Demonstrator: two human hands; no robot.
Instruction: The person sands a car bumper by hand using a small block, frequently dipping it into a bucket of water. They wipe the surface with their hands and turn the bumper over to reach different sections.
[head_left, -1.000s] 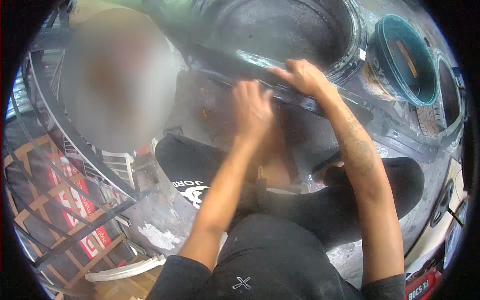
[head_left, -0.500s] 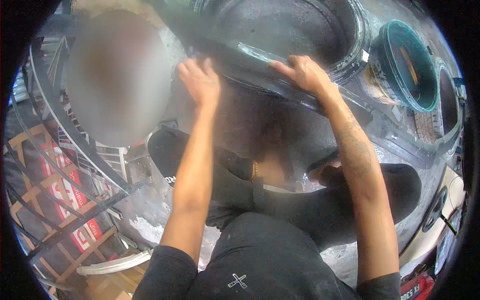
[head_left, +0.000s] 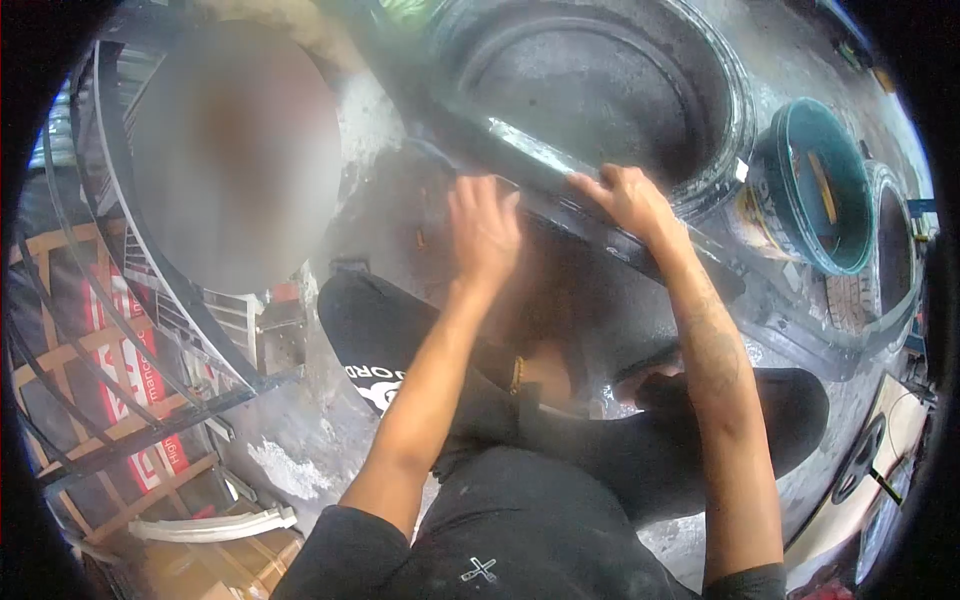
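Observation:
A long, dark, wet panel (head_left: 590, 222) lies slantwise in front of me, along the near rim of a round black tub (head_left: 742, 120). White light glints off its upper face. My right hand (head_left: 632, 208) grips the panel's upper edge, with thumb and fingers bent over it. My left hand (head_left: 484, 232) is at the panel's near edge, further left, its fingers curled together. A small dark edge shows by those fingertips, but what it belongs to I cannot make out. The palm side of the left hand is hidden.
At right stands a teal bucket (head_left: 822, 185) with a stick inside, near a tyre (head_left: 850, 300). A curved metal frame (head_left: 150, 250) and brown cartons (head_left: 210, 560) are at left. A blurred oval covers the upper left. My crossed legs are below the panel.
My left hand has moved right and toward me along the panel. The right hand keeps its grip. The whole view has shifted slightly, with the tub and bucket lower in it.

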